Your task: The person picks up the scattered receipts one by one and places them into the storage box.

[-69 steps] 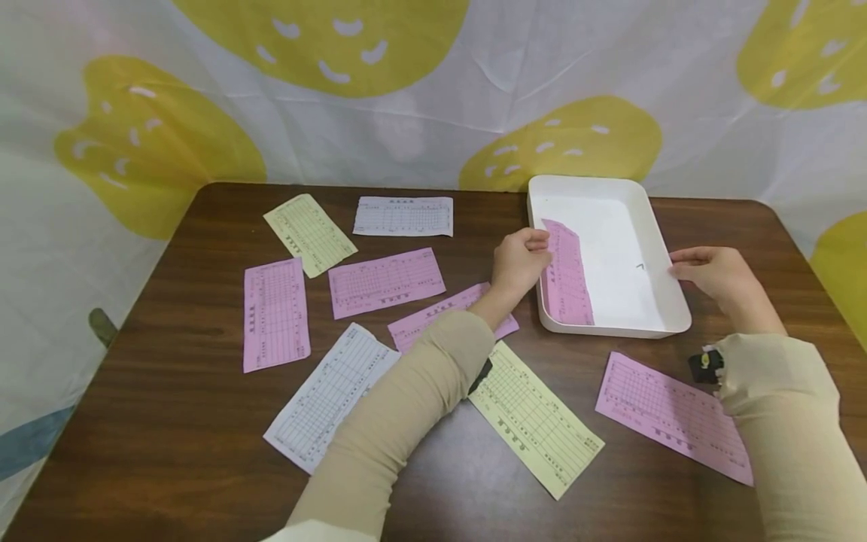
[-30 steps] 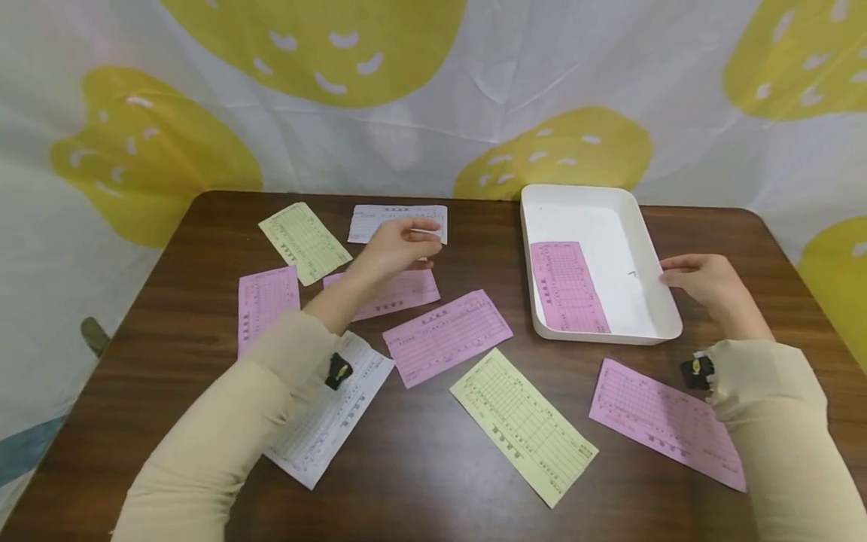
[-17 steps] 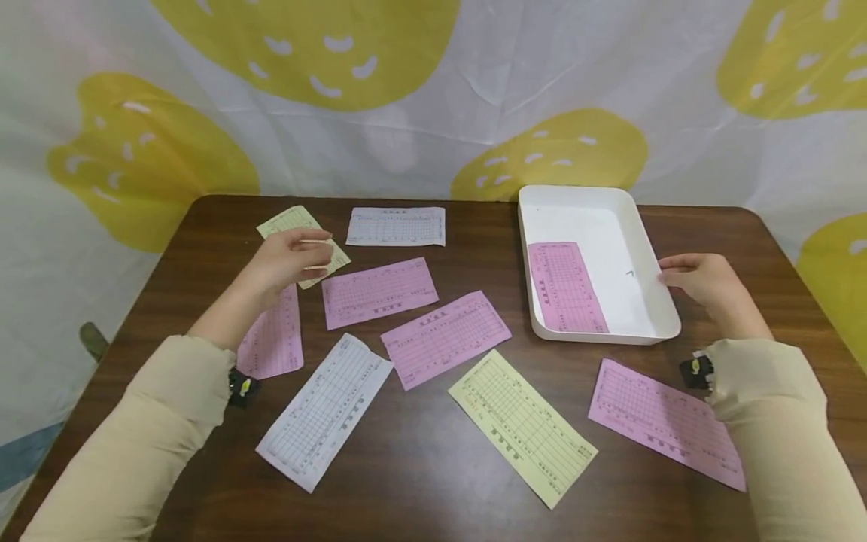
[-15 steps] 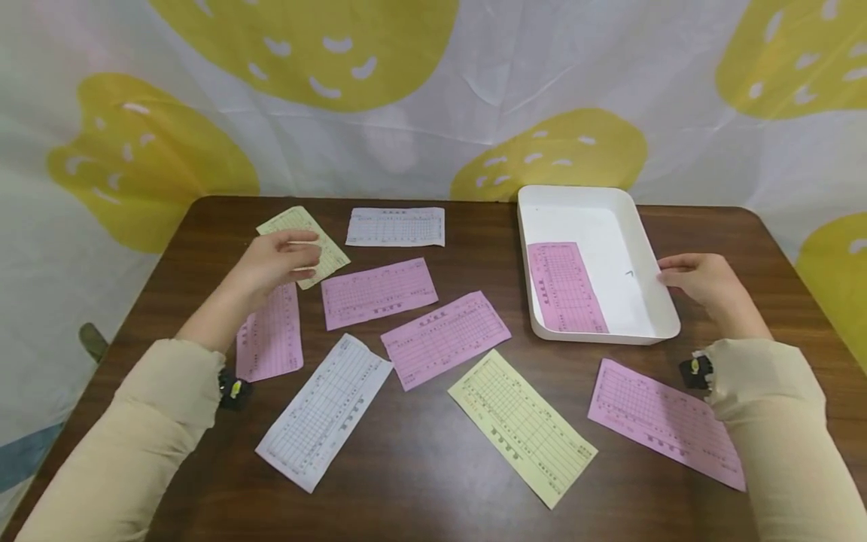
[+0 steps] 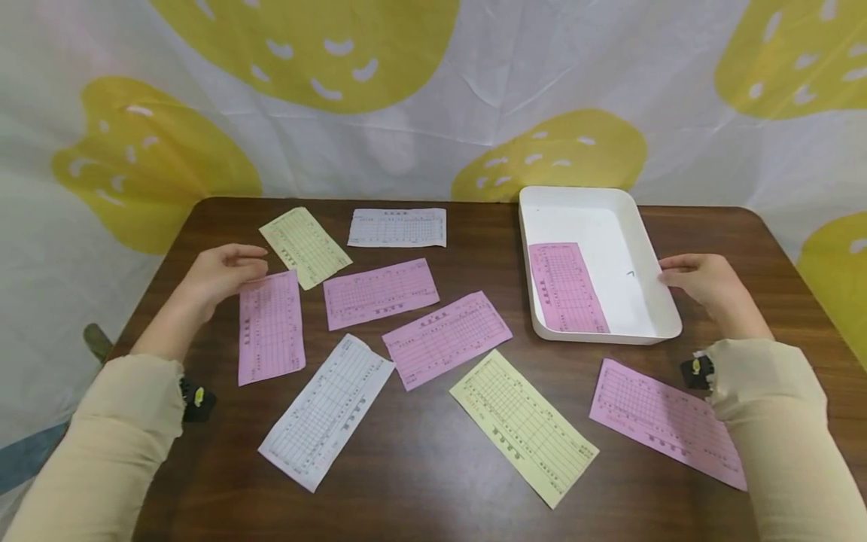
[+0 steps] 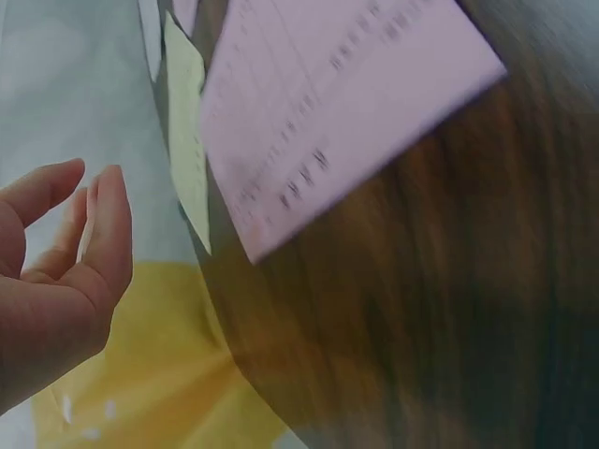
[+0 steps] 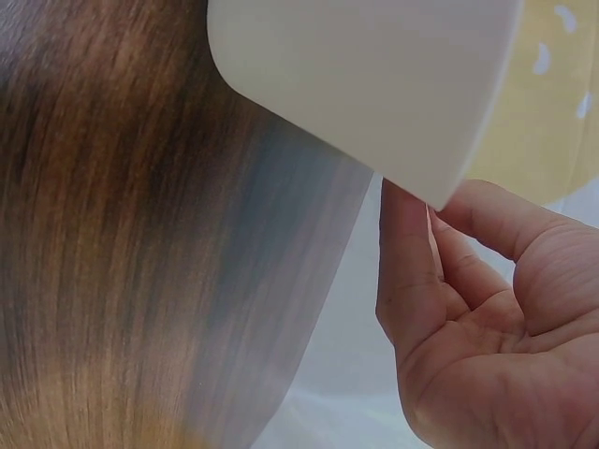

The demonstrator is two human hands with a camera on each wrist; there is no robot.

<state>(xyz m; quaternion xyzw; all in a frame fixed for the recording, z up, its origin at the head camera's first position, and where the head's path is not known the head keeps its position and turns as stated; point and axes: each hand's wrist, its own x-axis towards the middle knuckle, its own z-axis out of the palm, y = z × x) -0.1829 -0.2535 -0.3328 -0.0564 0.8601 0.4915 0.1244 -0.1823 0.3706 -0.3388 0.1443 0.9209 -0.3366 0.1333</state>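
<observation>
In the head view my left hand (image 5: pixel 215 280) is at the upper left corner of an upright pink slip (image 5: pixel 271 331), fingers loosely bent and holding nothing. The left wrist view shows that hand (image 6: pixel 70 271) apart from the pink slip (image 6: pixel 346 84), with a gap between thumb and fingers. At the right, my right hand (image 5: pixel 707 286) holds the right wall of a shallow white tray (image 5: pixel 603 338) between thumb and fingers. The right wrist view has its fingertips (image 7: pixel 406 210) at the tray edge (image 7: pixel 374 94). One pink slip (image 5: pixel 565 290) lies inside the tray, along its left side.
Printed slips lie spread over the brown wooden table (image 5: pixel 420 467): yellow ones (image 5: pixel 306 247) (image 5: pixel 524 429), white ones (image 5: pixel 397 227) (image 5: pixel 327 412), and pink ones (image 5: pixel 381 293) (image 5: pixel 447 339) (image 5: pixel 667 421). A patterned cloth (image 5: pixel 379 150) hangs behind the table's far edge.
My left hand let the pink slip settle in the tray, then moved left across the table to the pink slip at the far left. The right hand stays at the tray.
</observation>
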